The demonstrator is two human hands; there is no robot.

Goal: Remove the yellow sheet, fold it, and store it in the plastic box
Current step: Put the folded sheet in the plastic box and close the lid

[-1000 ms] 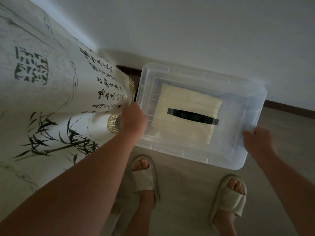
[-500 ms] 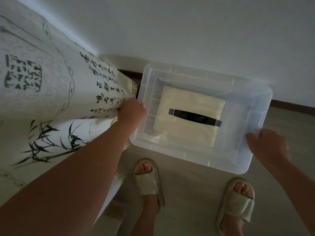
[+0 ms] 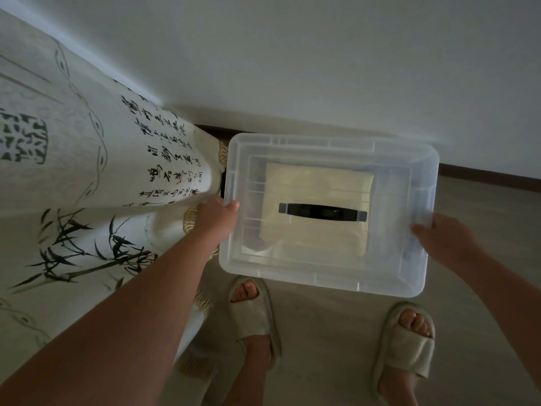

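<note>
A plain white wall [image 3: 322,54] is filling the top of the frame. A white bed cover printed with black calligraphy and bamboo [image 3: 73,186] is hanging down the left side. A pale wooden floor [image 3: 322,347] is showing at lower right. A transparent rectangular plastic box [image 3: 322,276], lidded, is sitting at centre right. A folded pale yellow sheet [image 3: 316,238] is lying flat inside it. The left hand [image 3: 215,219] is gripping the box's left rim, thumb on top. The right hand [image 3: 439,241] is gripping the right rim. Two cream open-toed slippers [image 3: 251,312] are standing at the bottom centre of the frame. A black bar handle [image 3: 322,212] is lying across the lid.
</note>
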